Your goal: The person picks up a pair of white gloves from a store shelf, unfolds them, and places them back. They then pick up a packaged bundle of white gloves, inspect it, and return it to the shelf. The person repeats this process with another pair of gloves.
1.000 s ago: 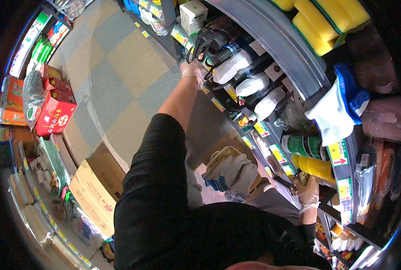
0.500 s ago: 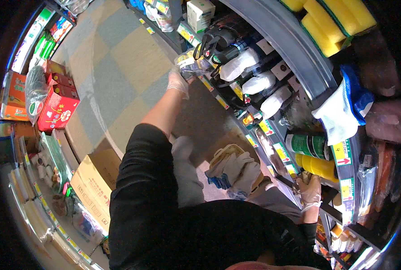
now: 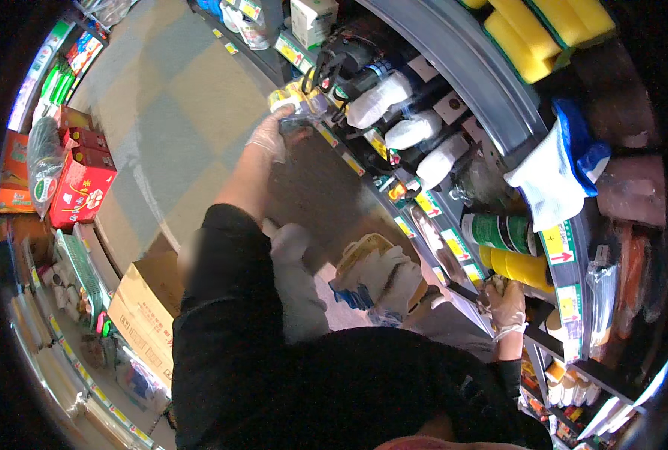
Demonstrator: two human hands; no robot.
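My left hand (image 3: 269,137), in a thin clear glove, reaches forward to the shelf front at the upper middle. Its fingers are closed on a clear plastic pack (image 3: 301,103) with yellowish parts inside. Just beyond the pack lie dark items with black straps (image 3: 326,73). My right hand (image 3: 507,304), gloved the same way, is at the shelf edge on the right, fingers curled in. Something small and pale seems to be at its fingertips, too unclear to name. Beside it lie yellow rolls (image 3: 515,267) and a green cylindrical can (image 3: 499,232).
White-wrapped items (image 3: 413,129) line the right shelf. A white and blue cloth (image 3: 550,184) hangs over the upper shelf edge, below yellow sponges (image 3: 529,41). A basket (image 3: 368,246) with work gloves (image 3: 379,277) stands by my legs. At left are a cardboard box (image 3: 143,311) and red boxes (image 3: 84,184).
The whole view has shifted slightly, so the shelves sit a little further left. My left hand still holds the plastic pack at the shelf front; more of its yellow shows. My right hand stays by the yellow rolls.
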